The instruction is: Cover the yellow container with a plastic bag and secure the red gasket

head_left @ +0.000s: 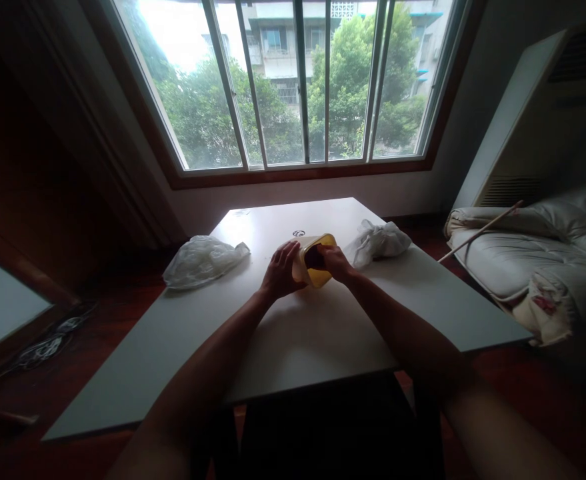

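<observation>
A yellowish container [303, 265] is tilted above the middle of the white table [293, 347], its open mouth facing right and toward me. My left hand [281, 270] is wrapped round its left side and base. At the mouth, my right hand [337, 262] has its fingers reaching inside, closed near something dark red. What those fingers hold, if anything, is too dark to make out. A white plastic bag [205, 261] lies left of my hands, and another crumpled plastic bag [380, 241] lies to their right.
Beyond the container, a small dark ring-shaped item [299, 233] lies on the table. A pale sofa [503, 257] with a stick [483, 230] leaning on it stands at the right. A window [297, 87] is behind the table. Cables [47, 347] lie on the floor at the left.
</observation>
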